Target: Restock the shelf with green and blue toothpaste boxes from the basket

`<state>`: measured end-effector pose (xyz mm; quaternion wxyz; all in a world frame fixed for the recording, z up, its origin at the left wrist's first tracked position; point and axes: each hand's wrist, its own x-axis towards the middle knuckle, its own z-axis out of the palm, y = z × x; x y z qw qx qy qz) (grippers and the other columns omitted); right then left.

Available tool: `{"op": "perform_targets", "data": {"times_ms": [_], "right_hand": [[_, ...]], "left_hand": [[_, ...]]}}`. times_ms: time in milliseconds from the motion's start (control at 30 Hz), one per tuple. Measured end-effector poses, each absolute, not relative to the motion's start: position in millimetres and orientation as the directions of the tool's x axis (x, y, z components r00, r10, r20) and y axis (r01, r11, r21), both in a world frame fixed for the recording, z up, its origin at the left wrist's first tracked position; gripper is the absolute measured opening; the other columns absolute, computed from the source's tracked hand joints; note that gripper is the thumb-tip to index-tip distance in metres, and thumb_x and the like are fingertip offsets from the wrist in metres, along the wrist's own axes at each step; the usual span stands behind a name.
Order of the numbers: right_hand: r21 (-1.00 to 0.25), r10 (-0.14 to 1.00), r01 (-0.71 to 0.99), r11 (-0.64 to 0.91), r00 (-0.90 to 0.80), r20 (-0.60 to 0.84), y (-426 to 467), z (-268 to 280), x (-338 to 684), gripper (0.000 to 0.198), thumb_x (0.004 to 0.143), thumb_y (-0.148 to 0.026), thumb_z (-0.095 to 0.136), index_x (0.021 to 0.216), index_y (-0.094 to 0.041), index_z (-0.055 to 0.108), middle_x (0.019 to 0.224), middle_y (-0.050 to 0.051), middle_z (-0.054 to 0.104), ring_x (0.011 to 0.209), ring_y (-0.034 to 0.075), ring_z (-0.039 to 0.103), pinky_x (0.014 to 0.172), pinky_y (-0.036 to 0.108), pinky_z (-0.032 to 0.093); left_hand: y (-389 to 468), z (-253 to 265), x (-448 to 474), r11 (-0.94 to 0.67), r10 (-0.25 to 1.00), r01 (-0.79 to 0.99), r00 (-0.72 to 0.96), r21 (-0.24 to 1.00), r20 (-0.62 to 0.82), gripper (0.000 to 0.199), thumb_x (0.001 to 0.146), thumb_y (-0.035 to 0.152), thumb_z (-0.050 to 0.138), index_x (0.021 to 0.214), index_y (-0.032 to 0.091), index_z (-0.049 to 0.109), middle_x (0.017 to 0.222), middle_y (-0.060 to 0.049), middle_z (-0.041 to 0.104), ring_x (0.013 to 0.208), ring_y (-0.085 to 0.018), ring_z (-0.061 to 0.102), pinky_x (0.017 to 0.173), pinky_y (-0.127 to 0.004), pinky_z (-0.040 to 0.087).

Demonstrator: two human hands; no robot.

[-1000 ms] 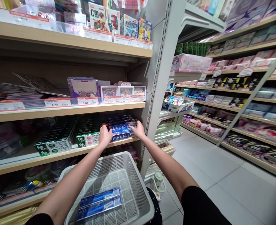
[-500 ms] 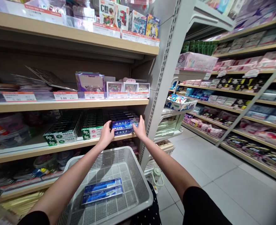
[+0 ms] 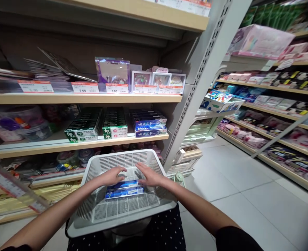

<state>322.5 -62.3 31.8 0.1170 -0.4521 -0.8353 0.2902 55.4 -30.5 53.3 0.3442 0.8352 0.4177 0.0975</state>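
Note:
A grey-white plastic basket (image 3: 93, 212) rests on my lap. Two long blue toothpaste boxes (image 3: 125, 192) lie side by side on its bottom. My left hand (image 3: 113, 176) hovers over the left end of the farther box, fingers apart and holding nothing. Opposite it, my right hand (image 3: 150, 177) is open with fingers stretched, close to that box's right end; whether it touches is unclear. On the shelf beyond, blue toothpaste boxes (image 3: 150, 128) stand stacked in rows, their front ends even. To their left are green-and-white boxes (image 3: 115, 131) and another row of green-and-white boxes (image 3: 82, 134).
A wooden-edged shelf (image 3: 133, 142) runs just past the basket. The shelf above has price tags (image 3: 117, 88) and small framed boxes (image 3: 161, 82). A grey slotted post (image 3: 193, 87) stands at right, with an aisle floor (image 3: 229, 174) and stocked shelves beyond.
Both hands have let go of the blue boxes on the shelf and come back down over the basket. The view has tilted downward, and the shelf boxes stay in place.

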Motion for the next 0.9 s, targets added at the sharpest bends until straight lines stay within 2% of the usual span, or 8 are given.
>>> {"op": "perform_targets", "data": {"times_ms": [67,133,233,367,533,667,800,900], "right_hand": [[-0.565,0.763,0.751,0.341,-0.573,-0.300,-69,17,320,0.108,0.066,-0.050,0.076,0.152,-0.016,0.019,0.158,0.017,0.014,0.146,0.034,0.015,0.117,0.046,0.022],[-0.524,0.712,0.800,0.293,-0.548,-0.439,-74,12,315,0.121,0.057,-0.058,0.080,0.152,-0.014,0.019,0.158,0.020,0.015,0.145,0.037,0.015,0.116,0.047,0.022],[-0.506,0.694,0.822,0.259,-0.523,-0.494,-77,18,307,0.123,0.054,-0.059,0.081,0.152,-0.015,0.019,0.157,0.019,0.017,0.144,0.037,0.019,0.115,0.045,0.025],[-0.508,0.719,0.835,0.210,-0.484,-0.498,-72,22,297,0.116,0.058,-0.062,0.077,0.151,-0.015,0.025,0.156,0.018,0.024,0.137,0.039,0.035,0.108,0.044,0.037],[-0.521,0.772,0.835,0.176,-0.445,-0.453,-55,7,291,0.084,0.078,-0.064,0.059,0.143,-0.014,0.042,0.146,0.018,0.043,0.129,0.034,0.048,0.103,0.039,0.041],[-0.478,0.819,0.858,0.188,-0.406,-0.406,-45,-1,289,0.063,0.085,-0.049,0.055,0.138,-0.015,0.048,0.135,0.018,0.055,0.121,0.034,0.054,0.099,0.041,0.043],[-0.492,0.849,0.858,0.146,-0.364,-0.383,-42,-1,289,0.059,0.085,-0.044,0.056,0.136,-0.016,0.051,0.133,0.018,0.057,0.120,0.035,0.055,0.098,0.041,0.044],[-0.501,0.859,0.857,0.124,-0.346,-0.378,-42,-3,292,0.059,0.087,-0.046,0.052,0.135,-0.013,0.052,0.135,0.018,0.055,0.121,0.033,0.054,0.098,0.040,0.043]], "left_hand": [[-44,38,42,-0.392,0.726,0.715,0.627,0.579,-0.282,0.081,0.074,0.051,0.065,0.145,0.023,0.039,0.151,-0.012,0.037,0.139,-0.032,0.035,0.111,-0.043,0.030],[-56,30,34,-0.384,0.684,0.774,0.605,0.503,-0.408,0.105,0.068,0.063,0.067,0.153,0.023,0.018,0.159,-0.013,0.011,0.146,-0.035,0.012,0.114,-0.049,0.022],[-70,25,29,-0.386,0.622,0.809,0.583,0.443,-0.523,0.110,0.067,0.075,0.059,0.153,0.025,0.013,0.159,-0.011,-0.002,0.146,-0.037,-0.001,0.113,-0.055,0.017],[-75,18,27,-0.358,0.624,0.816,0.571,0.454,-0.533,0.103,0.070,0.078,0.051,0.153,0.026,0.017,0.160,-0.009,0.000,0.146,-0.038,-0.002,0.112,-0.059,0.017],[-60,4,23,-0.331,0.665,0.791,0.582,0.514,-0.468,0.088,0.078,0.073,0.047,0.151,0.029,0.025,0.160,-0.007,0.007,0.147,-0.034,0.001,0.113,-0.053,0.020],[-44,-9,19,-0.289,0.723,0.774,0.562,0.563,-0.402,0.068,0.084,0.060,0.047,0.145,0.030,0.038,0.157,-0.010,0.026,0.143,-0.033,0.024,0.109,-0.046,0.029],[-33,-22,15,-0.274,0.768,0.773,0.534,0.571,-0.354,0.060,0.084,0.043,0.050,0.142,0.034,0.042,0.149,-0.009,0.039,0.132,-0.032,0.042,0.102,-0.040,0.038],[-31,-28,15,-0.279,0.796,0.788,0.509,0.548,-0.327,0.060,0.081,0.035,0.053,0.141,0.036,0.044,0.133,-0.010,0.051,0.120,-0.030,0.052,0.098,-0.038,0.041]]}}
